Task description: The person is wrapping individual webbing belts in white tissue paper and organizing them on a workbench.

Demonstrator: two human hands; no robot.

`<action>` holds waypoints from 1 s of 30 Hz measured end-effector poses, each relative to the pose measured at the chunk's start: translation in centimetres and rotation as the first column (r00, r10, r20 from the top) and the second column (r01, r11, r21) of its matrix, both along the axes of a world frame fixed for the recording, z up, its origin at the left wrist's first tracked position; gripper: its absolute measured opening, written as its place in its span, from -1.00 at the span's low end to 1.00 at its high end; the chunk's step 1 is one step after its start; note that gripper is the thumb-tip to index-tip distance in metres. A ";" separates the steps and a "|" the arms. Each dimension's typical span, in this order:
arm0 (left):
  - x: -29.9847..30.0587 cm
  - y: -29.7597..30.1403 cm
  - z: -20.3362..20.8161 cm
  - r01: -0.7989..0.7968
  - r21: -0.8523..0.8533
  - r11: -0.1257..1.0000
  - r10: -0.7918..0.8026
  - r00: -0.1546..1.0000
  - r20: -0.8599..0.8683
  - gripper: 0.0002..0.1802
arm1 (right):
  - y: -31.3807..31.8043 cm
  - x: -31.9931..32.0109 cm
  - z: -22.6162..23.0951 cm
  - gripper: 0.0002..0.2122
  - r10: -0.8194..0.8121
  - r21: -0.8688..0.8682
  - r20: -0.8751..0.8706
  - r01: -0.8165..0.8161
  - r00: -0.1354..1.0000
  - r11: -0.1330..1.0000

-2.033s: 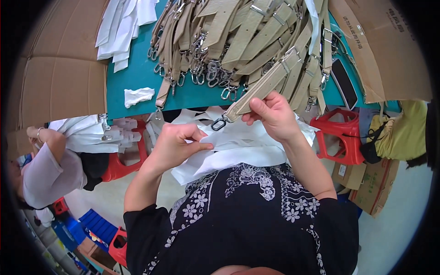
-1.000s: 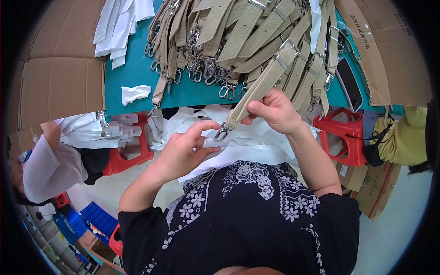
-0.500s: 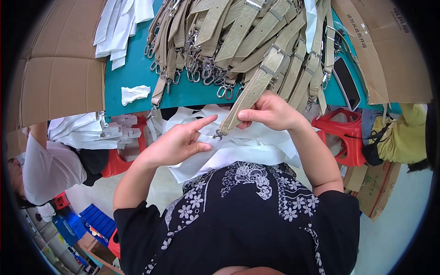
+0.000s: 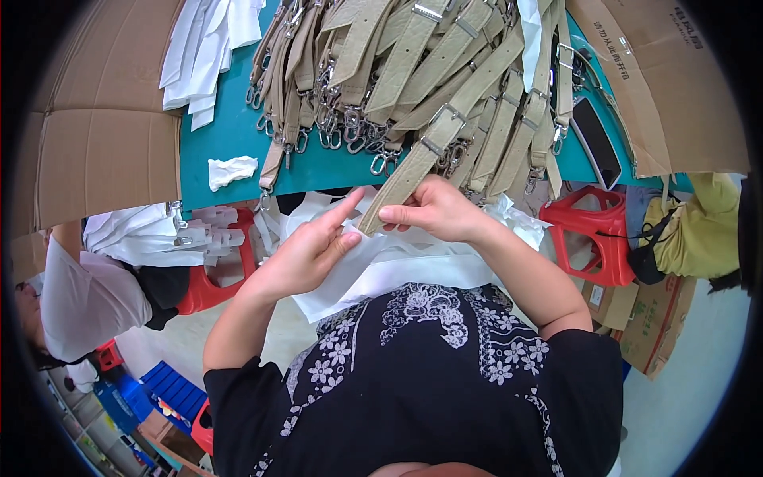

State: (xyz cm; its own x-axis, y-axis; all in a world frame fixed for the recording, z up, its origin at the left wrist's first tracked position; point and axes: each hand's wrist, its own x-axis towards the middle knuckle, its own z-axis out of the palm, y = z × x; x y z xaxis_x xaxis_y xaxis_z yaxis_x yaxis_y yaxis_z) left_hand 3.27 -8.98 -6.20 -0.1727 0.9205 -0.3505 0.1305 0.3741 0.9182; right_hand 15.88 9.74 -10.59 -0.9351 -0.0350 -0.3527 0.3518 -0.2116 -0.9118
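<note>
My right hand (image 4: 439, 211) is closed on a beige strap (image 4: 415, 168), thumb on top, near its lower end. A metal buckle (image 4: 447, 116) sits further up this strap, which runs up into the pile. My left hand (image 4: 306, 253) is at the strap's lower end, index finger stretched out, with a white strip (image 4: 338, 274) pinched under its thumb. The metal clasp at that end is hidden behind the hand and the white material. More white sheets (image 4: 425, 273) lie across my lap beneath both hands.
A heap of beige straps (image 4: 381, 79) with metal clasps covers the green table (image 4: 310, 168). White strips (image 4: 195, 60), a crumpled white piece (image 4: 232, 172) and a phone (image 4: 596, 141) lie around it. Cardboard (image 4: 107, 119) flanks the table. Red stools (image 4: 592, 238) and other people (image 4: 87, 294) are at both sides.
The strap's end and my right hand have shifted slightly left and down. The clasp, visible before at my left fingers, is now covered by the left hand and white strip.
</note>
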 end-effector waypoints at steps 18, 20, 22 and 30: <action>0.3 0.9 -0.6 -0.182 0.066 0.981 0.193 0.949 -0.250 -0.50 | -2.0 -0.1 0.5 -0.73 -0.500 -0.116 0.029 0.499 0.866 0.859; 0.0 1.3 -0.6 -0.185 0.093 0.978 0.202 0.953 -0.228 -0.50 | -3.9 -0.4 1.0 -0.73 -0.473 -0.058 0.004 0.473 0.881 0.879; -0.3 1.1 -0.7 -0.193 0.116 0.974 0.214 0.954 -0.210 -0.49 | -5.6 -0.3 0.4 -0.72 -0.347 0.031 -0.121 0.353 0.930 0.935; -0.8 0.3 -0.4 -0.159 0.056 0.986 0.168 0.959 -0.228 -0.46 | -2.9 -0.8 1.7 -0.72 -0.474 -0.131 0.030 0.474 0.880 0.871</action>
State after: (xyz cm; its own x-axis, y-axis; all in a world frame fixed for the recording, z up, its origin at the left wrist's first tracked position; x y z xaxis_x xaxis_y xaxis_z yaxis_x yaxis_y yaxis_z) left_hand 2.48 -8.73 -6.59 -0.3939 0.8846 -0.2495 0.2807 0.3743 0.8838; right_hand 15.04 6.86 -8.88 -0.8518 0.3674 -0.3733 0.1769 -0.4691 -0.8653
